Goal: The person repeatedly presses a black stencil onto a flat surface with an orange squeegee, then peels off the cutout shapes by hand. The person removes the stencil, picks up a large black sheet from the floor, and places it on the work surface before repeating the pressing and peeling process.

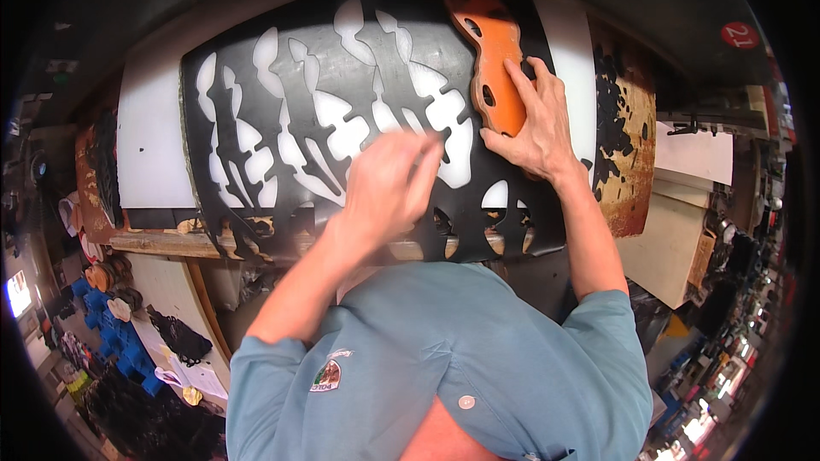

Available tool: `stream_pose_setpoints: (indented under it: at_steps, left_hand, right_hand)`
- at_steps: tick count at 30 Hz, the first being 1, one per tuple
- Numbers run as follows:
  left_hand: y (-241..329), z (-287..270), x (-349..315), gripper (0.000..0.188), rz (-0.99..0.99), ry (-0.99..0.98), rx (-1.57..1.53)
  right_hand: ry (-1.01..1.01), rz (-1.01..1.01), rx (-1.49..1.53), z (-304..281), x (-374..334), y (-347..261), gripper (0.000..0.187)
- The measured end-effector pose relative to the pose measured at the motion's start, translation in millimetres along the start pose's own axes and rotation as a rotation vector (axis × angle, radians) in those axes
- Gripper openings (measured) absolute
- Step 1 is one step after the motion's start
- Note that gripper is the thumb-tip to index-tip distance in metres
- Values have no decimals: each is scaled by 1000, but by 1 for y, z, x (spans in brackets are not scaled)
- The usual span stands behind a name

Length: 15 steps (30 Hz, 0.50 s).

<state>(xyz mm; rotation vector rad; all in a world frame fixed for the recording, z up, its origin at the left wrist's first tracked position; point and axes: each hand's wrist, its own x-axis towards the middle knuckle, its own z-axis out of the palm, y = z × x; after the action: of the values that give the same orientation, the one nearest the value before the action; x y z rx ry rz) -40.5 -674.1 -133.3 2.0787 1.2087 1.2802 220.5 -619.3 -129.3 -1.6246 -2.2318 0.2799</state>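
Note:
A black sheet (pixel 248 94) with several long, wavy shapes cut out of it lies on a white cutting board (pixel 154 137). An orange shaped die (pixel 494 43) with holes in it sits on the sheet's far right part. My right hand (pixel 534 124) presses on the die's right edge, fingers spread over it. My left hand (pixel 389 183) is blurred above the sheet's near middle, with its fingers drawn together. I cannot tell whether it holds anything.
A rusty metal plate (pixel 632 154) borders the board on the right, and a worn wooden edge (pixel 171 243) runs along the front. Cream boards (pixel 675 248) lean at the right. Blue pieces (pixel 107 324) and black scraps lie on the floor at the lower left. A dark machine head hangs over the far side.

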Motion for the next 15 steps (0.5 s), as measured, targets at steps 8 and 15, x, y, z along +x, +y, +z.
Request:
stream_pose_setpoints:
  at_steps: [8, 15]
  left_hand:
    - [-81, 47, 81, 57, 28, -213, 495]
    - [-78, 41, 85, 58, 11, -249, 533]
  right_hand:
    - [-104, 135, 595, -39, 16, 28, 102]
    - [-2, 370, 1241, -68, 1, 39, 99]
